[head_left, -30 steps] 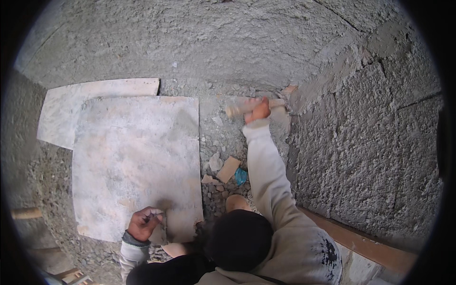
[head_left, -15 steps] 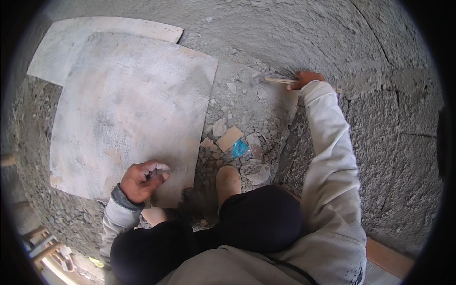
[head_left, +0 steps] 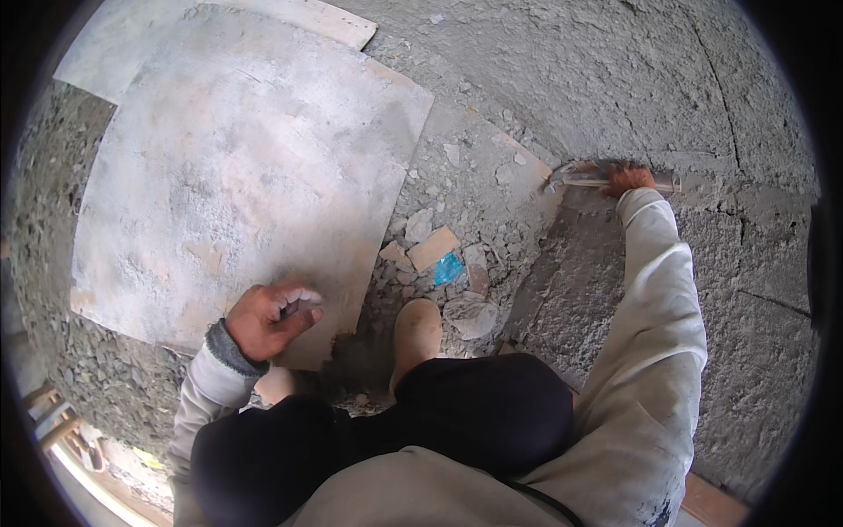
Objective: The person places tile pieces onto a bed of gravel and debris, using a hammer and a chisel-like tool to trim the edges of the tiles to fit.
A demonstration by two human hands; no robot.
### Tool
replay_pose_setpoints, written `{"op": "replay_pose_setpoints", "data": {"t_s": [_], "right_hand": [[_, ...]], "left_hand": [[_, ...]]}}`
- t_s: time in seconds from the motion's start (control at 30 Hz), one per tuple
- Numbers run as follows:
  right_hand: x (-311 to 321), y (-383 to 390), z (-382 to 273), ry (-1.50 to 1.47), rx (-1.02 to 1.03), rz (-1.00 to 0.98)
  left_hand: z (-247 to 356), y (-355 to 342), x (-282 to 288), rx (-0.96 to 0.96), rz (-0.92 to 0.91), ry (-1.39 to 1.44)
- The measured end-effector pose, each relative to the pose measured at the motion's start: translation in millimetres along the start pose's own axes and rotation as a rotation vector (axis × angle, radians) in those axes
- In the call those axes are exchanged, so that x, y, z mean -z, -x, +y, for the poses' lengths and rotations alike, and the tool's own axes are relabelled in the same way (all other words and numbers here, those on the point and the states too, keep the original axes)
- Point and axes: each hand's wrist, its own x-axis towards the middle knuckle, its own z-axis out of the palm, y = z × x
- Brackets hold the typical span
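Note:
My right hand (head_left: 629, 179) is wrapped round the pale wooden handle (head_left: 672, 185) of what looks like a hammer, low against the rough grey wall. Its metal head (head_left: 560, 178) points left, at the corner of a dusty slab beside the rubble. The head's exact shape is hard to make out. Over the near edge of a large whitish board (head_left: 246, 176) hovers my left hand (head_left: 270, 321), palm turned inward. Its dusty fingers are loosely curled, with a gap to the thumb and nothing seen between them.
Broken mortar and stones (head_left: 421, 224) fill the strip right of the board, with a small tan offcut (head_left: 434, 249) and a blue plastic scrap (head_left: 449, 269). My boot (head_left: 417, 329) stands at its near end. A second board (head_left: 325, 19) lies beyond; gravel (head_left: 123, 378) borders the left.
My right hand has moved right along the wall with the hammer, its head now at the slab's corner. The view has shifted a little. My left hand stays much the same.

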Motion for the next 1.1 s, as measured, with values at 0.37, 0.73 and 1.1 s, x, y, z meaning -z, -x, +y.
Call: {"op": "replay_pose_setpoints", "data": {"t_s": [0.37,0.73,1.1], "right_hand": [[31.4,10.1,-17.7,-0.212,-0.086,-0.181],[5.8,97.6,-194.0,-0.851,-0.630,0.325],[-44.8,160.7,-294.8,-1.589,-0.319,0.340]], "left_hand": [[10.2,8.8,2.0,0.075,-0.019,-0.123],[-2.4,19.9,-12.0,0.000,0.019,0.007],[50.3,-3.2,-17.8,-0.147,-0.215,-0.550]]}}
